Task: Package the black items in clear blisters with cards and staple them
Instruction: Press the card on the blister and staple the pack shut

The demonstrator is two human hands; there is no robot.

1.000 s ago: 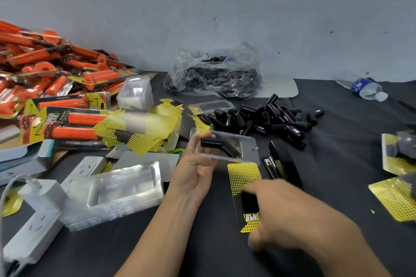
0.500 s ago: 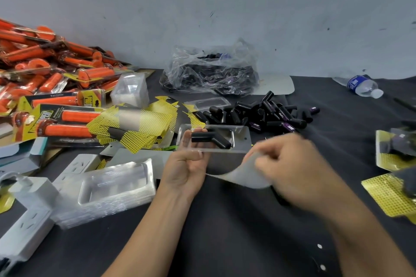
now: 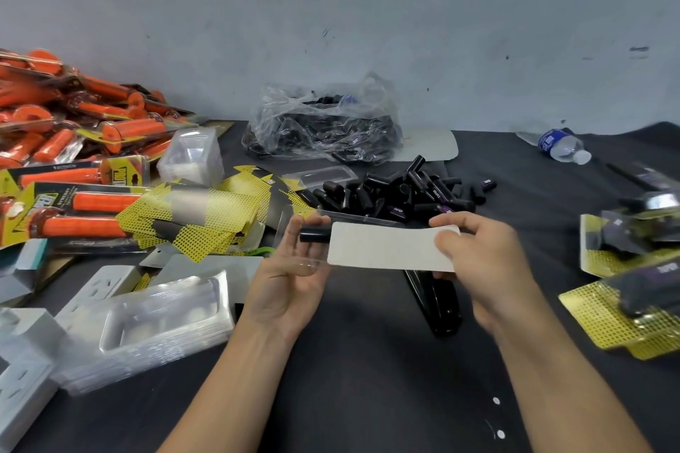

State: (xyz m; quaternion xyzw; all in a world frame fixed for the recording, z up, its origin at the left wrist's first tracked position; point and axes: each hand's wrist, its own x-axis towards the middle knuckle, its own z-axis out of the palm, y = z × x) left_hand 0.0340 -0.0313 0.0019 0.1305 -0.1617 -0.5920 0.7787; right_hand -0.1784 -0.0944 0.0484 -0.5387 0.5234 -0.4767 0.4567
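Over the table [image 3: 368,379], left hand [image 3: 290,279] clasps a clear blister [image 3: 294,263] holding a black item [image 3: 314,234]; at 3 o'clock, right hand [image 3: 478,261] pinches a card [image 3: 386,246], seemingly covering it.

Ahead of you stands a pale grey-blue painted wall [image 3: 404,29], its flat surface flecked with small dark scuffs and scratches. Your table [image 3: 368,397], covered in a dark charcoal cloth, runs right up to the wall's foot, and the two meet in a line across your view. Two small white specks [image 3: 496,400] lie on the cloth near your edge, to the right. The light falls soft and even, leaving only faint shadows on the cloth.
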